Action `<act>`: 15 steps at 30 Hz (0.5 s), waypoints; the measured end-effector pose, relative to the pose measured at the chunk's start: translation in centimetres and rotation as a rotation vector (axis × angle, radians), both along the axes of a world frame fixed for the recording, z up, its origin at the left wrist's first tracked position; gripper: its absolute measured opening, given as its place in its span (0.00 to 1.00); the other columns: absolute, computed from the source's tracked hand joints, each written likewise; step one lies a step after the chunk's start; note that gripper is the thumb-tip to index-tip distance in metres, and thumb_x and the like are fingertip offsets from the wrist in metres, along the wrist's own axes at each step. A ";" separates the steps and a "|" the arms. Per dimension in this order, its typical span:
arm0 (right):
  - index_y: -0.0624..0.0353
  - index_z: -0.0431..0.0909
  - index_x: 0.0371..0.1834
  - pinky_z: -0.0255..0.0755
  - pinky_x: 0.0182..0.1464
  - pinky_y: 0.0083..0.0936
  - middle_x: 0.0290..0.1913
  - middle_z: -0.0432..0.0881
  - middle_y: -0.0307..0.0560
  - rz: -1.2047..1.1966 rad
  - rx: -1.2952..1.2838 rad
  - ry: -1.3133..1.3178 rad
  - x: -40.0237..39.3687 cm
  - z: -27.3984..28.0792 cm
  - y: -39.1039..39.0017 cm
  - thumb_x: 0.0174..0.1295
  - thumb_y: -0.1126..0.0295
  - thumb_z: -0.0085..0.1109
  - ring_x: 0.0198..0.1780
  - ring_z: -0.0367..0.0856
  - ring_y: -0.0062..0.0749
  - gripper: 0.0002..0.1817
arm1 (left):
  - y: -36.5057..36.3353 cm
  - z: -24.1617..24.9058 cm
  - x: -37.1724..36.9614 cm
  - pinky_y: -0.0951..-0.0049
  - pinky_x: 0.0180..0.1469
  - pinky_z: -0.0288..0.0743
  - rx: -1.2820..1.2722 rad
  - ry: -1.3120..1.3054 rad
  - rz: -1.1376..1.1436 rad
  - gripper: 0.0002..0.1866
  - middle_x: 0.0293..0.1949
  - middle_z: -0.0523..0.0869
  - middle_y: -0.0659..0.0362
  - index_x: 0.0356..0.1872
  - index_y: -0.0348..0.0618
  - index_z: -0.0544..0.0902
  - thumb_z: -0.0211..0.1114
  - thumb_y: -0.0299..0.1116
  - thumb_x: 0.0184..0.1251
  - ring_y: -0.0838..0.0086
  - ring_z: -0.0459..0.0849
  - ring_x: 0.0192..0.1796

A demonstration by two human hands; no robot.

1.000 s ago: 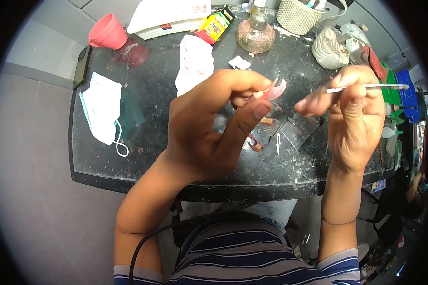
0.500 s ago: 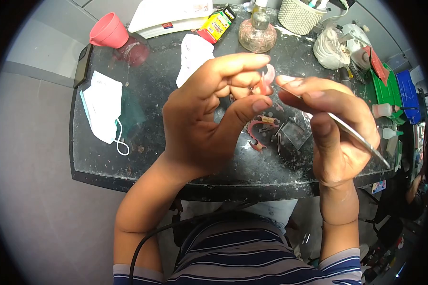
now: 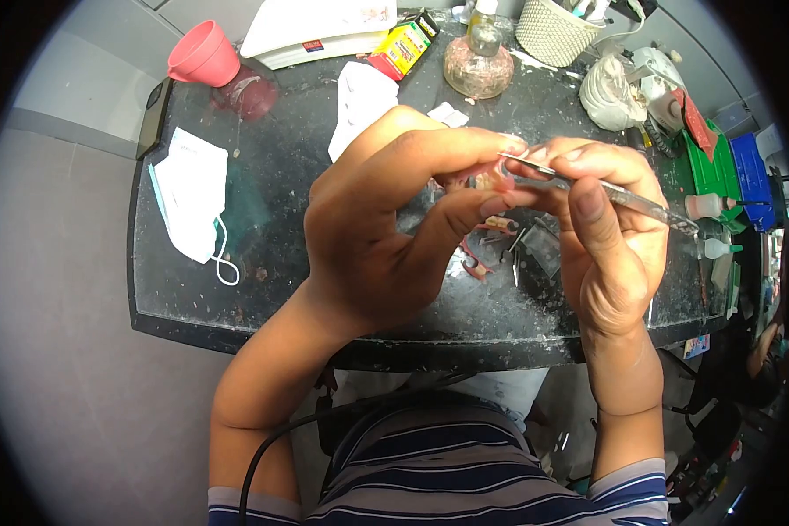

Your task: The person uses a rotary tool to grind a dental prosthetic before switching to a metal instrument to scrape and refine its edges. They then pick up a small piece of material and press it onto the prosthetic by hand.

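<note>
My left hand (image 3: 386,228) pinches a small pink denture piece (image 3: 491,181) between thumb and fingers, above the dark worktop (image 3: 280,263). My right hand (image 3: 609,237) grips a thin metal tool (image 3: 627,198) like a pen; its tip touches the pink piece at the left hand's fingertips. Most of the pink piece is hidden by the fingers. Below the hands another pink denture part (image 3: 478,250) lies on the worktop beside a small glass slab (image 3: 545,248).
A white face mask (image 3: 188,197) lies at the left, a pink cup (image 3: 203,54) and a white box (image 3: 320,26) at the back. A glass spirit lamp (image 3: 478,66), a yellow box (image 3: 401,48), a white cloth (image 3: 359,101), a woven basket (image 3: 552,26) and green trays (image 3: 719,162) stand behind and right.
My right hand turned the metal tool from sideways and brought it in to the left hand. Both hands have closed together; the tool tip now rests on the pink piece.
</note>
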State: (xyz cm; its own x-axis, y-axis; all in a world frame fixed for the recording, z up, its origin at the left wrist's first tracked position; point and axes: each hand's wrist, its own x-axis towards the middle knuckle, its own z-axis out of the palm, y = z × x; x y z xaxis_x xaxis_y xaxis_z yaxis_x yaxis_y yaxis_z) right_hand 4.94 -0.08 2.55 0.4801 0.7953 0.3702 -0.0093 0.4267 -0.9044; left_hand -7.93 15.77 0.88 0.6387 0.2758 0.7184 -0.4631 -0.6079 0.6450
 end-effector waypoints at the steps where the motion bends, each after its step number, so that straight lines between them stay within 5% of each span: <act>1: 0.66 0.74 0.53 0.82 0.57 0.44 0.53 0.79 0.61 0.003 0.002 -0.005 0.0 0.0 0.0 0.75 0.69 0.54 0.57 0.82 0.49 0.12 | -0.1 0.0 0.0 0.77 0.46 0.75 -0.011 0.001 -0.002 0.18 0.47 0.87 0.51 0.53 0.30 0.82 0.72 0.17 0.60 0.74 0.81 0.42; 15: 0.66 0.74 0.53 0.75 0.63 0.42 0.54 0.78 0.58 0.048 0.003 0.095 0.0 -0.6 0.2 0.75 0.68 0.54 0.56 0.82 0.46 0.12 | -0.3 -0.1 -0.2 0.75 0.51 0.76 -0.149 0.039 -0.047 0.18 0.49 0.86 0.50 0.53 0.31 0.80 0.71 0.15 0.61 0.73 0.83 0.45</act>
